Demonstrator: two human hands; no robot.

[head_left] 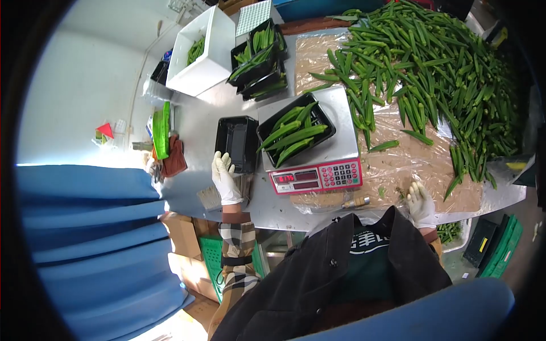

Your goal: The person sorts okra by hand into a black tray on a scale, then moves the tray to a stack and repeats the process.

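My left hand (226, 179), in a white glove, is at the near left corner of an empty black plastic tray (238, 145). Its fingers are extended and a little apart, with the tips right at the tray's rim. Beside that tray stands a digital scale (341, 176) with a red-framed keypad and a lit red display. A second black tray (329, 138) sits tilted on the scale's steel plate, with several green okra pods (296, 136) in it. My right hand (420, 203), also gloved, rests near the table's front edge with fingers stretched out, holding nothing.
A large heap of okra (438, 68) covers the right of the table, over plastic-wrapped cardboard (392, 184). Stacked black trays of okra (256, 62) and a white foam box (219, 57) stand at the back left. A short wooden-handled tool (357, 202) lies before the scale.
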